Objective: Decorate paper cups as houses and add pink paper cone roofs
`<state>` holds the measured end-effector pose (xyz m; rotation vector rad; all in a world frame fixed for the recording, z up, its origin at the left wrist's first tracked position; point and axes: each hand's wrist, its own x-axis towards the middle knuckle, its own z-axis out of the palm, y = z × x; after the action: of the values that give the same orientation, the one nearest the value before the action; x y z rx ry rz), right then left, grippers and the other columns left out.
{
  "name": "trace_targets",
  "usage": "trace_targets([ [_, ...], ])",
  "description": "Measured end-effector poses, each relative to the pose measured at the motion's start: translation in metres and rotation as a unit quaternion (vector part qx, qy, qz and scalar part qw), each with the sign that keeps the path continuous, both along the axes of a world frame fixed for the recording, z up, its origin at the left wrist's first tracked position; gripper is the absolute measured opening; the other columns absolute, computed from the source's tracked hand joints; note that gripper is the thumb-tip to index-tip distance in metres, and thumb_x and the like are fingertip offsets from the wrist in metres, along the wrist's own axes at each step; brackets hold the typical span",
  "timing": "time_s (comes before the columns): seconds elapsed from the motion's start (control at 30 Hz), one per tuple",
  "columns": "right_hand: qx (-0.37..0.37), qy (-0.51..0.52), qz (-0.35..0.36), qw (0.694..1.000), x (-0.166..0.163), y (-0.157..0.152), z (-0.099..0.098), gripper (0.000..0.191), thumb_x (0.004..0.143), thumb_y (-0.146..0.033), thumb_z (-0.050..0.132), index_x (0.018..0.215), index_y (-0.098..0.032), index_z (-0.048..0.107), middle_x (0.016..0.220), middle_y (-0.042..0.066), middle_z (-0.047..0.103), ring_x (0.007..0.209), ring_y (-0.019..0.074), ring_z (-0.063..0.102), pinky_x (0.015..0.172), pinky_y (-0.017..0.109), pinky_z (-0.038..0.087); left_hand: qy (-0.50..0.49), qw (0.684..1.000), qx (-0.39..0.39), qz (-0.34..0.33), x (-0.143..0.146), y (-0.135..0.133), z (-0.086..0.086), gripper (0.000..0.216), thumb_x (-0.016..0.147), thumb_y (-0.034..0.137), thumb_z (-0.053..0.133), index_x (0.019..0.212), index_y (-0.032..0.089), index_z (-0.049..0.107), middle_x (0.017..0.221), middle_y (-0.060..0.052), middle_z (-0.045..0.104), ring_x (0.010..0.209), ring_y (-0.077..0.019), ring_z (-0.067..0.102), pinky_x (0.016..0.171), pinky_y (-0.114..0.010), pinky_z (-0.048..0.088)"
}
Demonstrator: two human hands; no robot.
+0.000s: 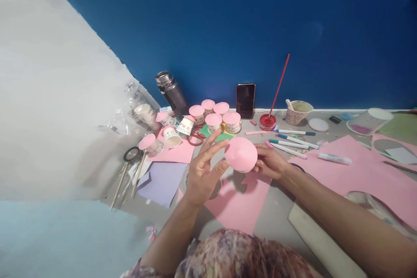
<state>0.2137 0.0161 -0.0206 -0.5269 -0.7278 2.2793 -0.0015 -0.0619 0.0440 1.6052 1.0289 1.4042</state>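
Note:
A paper cup (245,171) is held up over the desk, mostly hidden beneath a round pink paper disc (241,153) on its top. From the right side, my right hand (269,161) grips the cup with its fingers curled around it. My left hand (204,173) is at the disc's left edge, fingers stretched and apart, with the thumb tip at the rim; whether it presses there I cannot tell. Below both hands lies a pink sheet (249,208) with round holes cut in it. Beyond them stand several small printed cups (232,127) topped with pink discs.
Red-handled scissors (195,139), a dark flask (172,94) and a phone (245,100) sit toward the wall. A red paint pot (267,122) holds a tall stick. Several markers (289,143) and a large pink sheet (339,169) lie right; purple paper (164,182) lies left.

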Motion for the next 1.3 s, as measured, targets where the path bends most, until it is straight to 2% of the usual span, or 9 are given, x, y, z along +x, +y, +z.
trace_targets([
  [0.13,0.002,-0.013,0.013,1.000,0.000,0.000,0.003,0.023,0.079,-0.028,0.086,0.077,-0.012,0.069,0.050,-0.008,0.049,0.040,0.0038,0.032,0.043,0.018,0.051,0.127,0.990,0.032,-0.043,-0.010,0.005,0.013,0.057,0.089,0.043,0.082,0.144,0.040,0.066,0.177,-0.003,0.028,0.165,-0.0379,0.016,0.132,-0.061,0.022],
  [0.33,0.012,-0.029,0.034,0.999,0.000,-0.001,0.002,0.021,0.081,-0.029,0.083,0.080,-0.011,0.071,0.045,-0.007,0.047,0.038,0.0063,0.037,0.041,0.020,0.048,0.240,0.966,0.018,-0.090,-0.007,0.012,0.028,0.057,0.082,0.046,0.087,0.136,0.039,0.073,0.172,-0.007,0.039,0.163,-0.0423,0.021,0.131,-0.066,0.015],
  [0.5,0.020,-0.027,0.037,0.999,-0.001,-0.001,0.002,0.022,0.081,-0.030,0.081,0.078,-0.011,0.071,0.042,-0.008,0.044,0.037,0.0060,0.032,0.040,0.020,0.047,0.196,0.975,-0.003,-0.101,-0.005,0.013,0.023,0.055,0.079,0.046,0.089,0.132,0.037,0.076,0.167,-0.008,0.047,0.160,-0.0419,0.029,0.130,-0.064,0.019],
  [0.67,0.025,-0.024,0.038,0.999,-0.001,-0.001,0.003,0.022,0.082,-0.030,0.080,0.076,-0.013,0.069,0.041,-0.009,0.043,0.038,0.0062,0.033,0.041,0.020,0.048,0.147,0.982,-0.038,-0.111,-0.008,0.013,0.019,0.063,0.079,0.049,0.089,0.138,0.038,0.072,0.169,-0.008,0.043,0.160,-0.0417,0.030,0.130,-0.061,0.022],
  [0.8,0.024,-0.021,0.042,0.999,-0.001,-0.001,0.004,0.023,0.081,-0.030,0.082,0.076,-0.013,0.068,0.043,-0.010,0.042,0.038,0.0056,0.032,0.042,0.020,0.050,0.140,0.984,-0.041,-0.106,-0.007,0.014,0.018,0.059,0.077,0.049,0.090,0.133,0.037,0.075,0.168,-0.008,0.045,0.160,-0.0410,0.030,0.132,-0.060,0.020],
  [0.93,0.018,-0.017,0.039,0.999,-0.001,-0.002,0.005,0.023,0.081,-0.029,0.083,0.076,-0.012,0.069,0.042,-0.009,0.043,0.037,0.0058,0.032,0.042,0.021,0.051,0.115,0.986,-0.053,-0.110,-0.006,0.014,0.015,0.059,0.078,0.047,0.090,0.134,0.036,0.075,0.170,-0.009,0.043,0.159,-0.0406,0.034,0.130,-0.059,0.025],
  [1.17,-0.012,0.000,0.010,1.000,-0.001,0.001,0.002,0.019,0.078,-0.023,0.085,0.079,-0.010,0.071,0.045,-0.008,0.046,0.038,0.0052,0.035,0.041,0.019,0.050,0.026,0.993,-0.072,-0.085,-0.013,0.015,0.001,0.096,0.072,0.042,0.096,0.157,0.037,0.051,0.173,-0.008,0.038,0.164,-0.0372,0.023,0.132,-0.053,0.024],
  [1.23,-0.022,0.010,-0.014,1.000,-0.002,0.001,0.000,0.021,0.078,-0.024,0.087,0.083,-0.010,0.072,0.049,-0.007,0.050,0.041,0.0054,0.039,0.045,0.018,0.052,-0.007,0.993,-0.089,-0.080,-0.012,0.014,-0.008,0.104,0.068,0.039,0.098,0.159,0.035,0.047,0.172,-0.010,0.038,0.163,-0.0362,0.025,0.131,-0.052,0.026],
  [1.3,-0.031,0.020,-0.038,0.999,-0.004,0.000,-0.002,0.022,0.079,-0.026,0.087,0.085,-0.012,0.072,0.053,-0.006,0.054,0.044,0.0062,0.045,0.050,0.018,0.055,-0.062,0.987,-0.133,-0.064,-0.008,0.013,-0.016,0.102,0.069,0.038,0.098,0.157,0.033,0.048,0.169,-0.012,0.043,0.159,-0.0350,0.034,0.126,-0.050,0.036],
])
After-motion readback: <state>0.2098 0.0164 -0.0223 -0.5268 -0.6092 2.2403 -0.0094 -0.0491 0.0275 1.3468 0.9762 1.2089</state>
